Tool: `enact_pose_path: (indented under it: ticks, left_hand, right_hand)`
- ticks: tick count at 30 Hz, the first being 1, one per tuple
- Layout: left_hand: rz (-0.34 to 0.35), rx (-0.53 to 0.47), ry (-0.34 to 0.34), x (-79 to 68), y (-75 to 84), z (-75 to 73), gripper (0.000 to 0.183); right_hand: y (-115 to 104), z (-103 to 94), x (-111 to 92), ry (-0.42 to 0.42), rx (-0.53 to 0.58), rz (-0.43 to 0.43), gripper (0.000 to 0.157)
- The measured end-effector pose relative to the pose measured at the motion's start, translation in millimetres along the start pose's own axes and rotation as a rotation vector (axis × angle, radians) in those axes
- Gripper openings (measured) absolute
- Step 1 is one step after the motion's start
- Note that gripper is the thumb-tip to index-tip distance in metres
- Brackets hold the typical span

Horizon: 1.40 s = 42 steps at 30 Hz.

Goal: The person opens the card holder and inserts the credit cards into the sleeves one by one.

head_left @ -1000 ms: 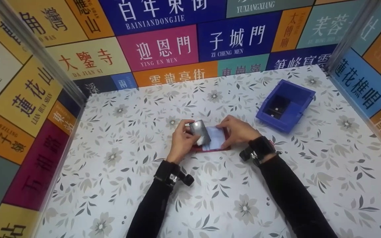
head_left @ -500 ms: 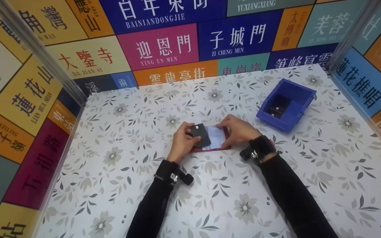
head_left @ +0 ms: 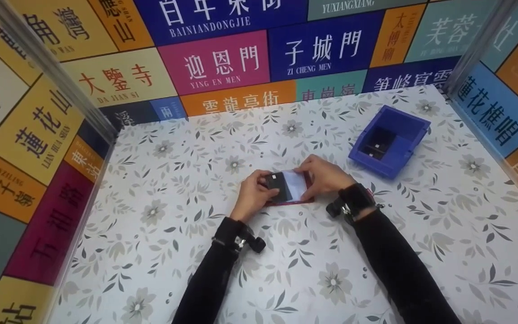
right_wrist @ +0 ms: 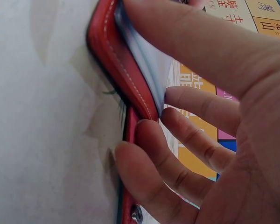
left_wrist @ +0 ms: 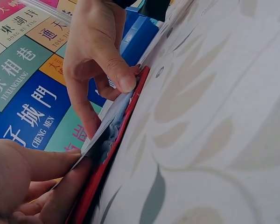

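A red card holder (right_wrist: 123, 70) with white stitching and clear plastic sleeves (head_left: 297, 183) lies on the floral-patterned table. My left hand (head_left: 251, 194) pinches a dark card (head_left: 277, 185) with a small light chip mark, thumb on top, over the holder's left part. How far the card sits inside a sleeve I cannot tell. My right hand (head_left: 328, 176) grips the holder's right side, thumb at the near edge and fingers at the far edge. In the left wrist view the sleeves stand slightly apart above the red cover (left_wrist: 126, 123).
A blue plastic bin (head_left: 414, 135) stands at the back right, with dark card-like items (head_left: 378, 143) inside. Printed panels (head_left: 223, 60) with coloured name blocks wall the table at the back and both sides.
The dark card has tilted flatter, lost its bright glare and moved slightly right and down over the sleeve. My left hand has shifted with it. My right hand keeps its grip.
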State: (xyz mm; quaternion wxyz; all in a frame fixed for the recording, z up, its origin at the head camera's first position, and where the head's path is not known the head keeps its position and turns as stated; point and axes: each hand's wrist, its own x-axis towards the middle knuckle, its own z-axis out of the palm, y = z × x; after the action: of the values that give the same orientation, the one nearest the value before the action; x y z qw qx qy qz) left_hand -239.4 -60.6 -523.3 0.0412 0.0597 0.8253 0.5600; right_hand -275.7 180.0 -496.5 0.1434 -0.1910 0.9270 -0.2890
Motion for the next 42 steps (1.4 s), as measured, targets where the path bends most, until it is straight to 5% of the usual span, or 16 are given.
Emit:
enact_pose_path:
  ticks: [12, 20, 28, 33, 42]
  left_hand:
    - [0.087, 0.152, 0.009, 3.0, 2.2, 6.2, 0.052]
    - [0.160, 0.235, 0.076, 4.4, -0.2, 11.9, 0.056]
    - [0.205, 0.308, 0.133, -0.9, 5.0, 16.2, 0.028]
    - [0.228, 0.403, 0.102, -5.6, 11.6, 18.4, 0.023]
    - [0.162, 0.499, -0.019, -12.7, 19.1, 21.0, 0.056]
  right_hand:
    - [0, -1.5, -1, 0.001, -0.027, -0.034, 0.089]
    - [1, -1.0, -1, -0.006, -0.018, -0.027, 0.088]
    - [0, -1.7, 0, -0.001, -0.011, -0.038, 0.089]
    - [0, -1.2, 0, 0.000, -0.015, -0.040, 0.088]
    - [1, -1.5, -1, 0.022, -0.043, -0.083, 0.088]
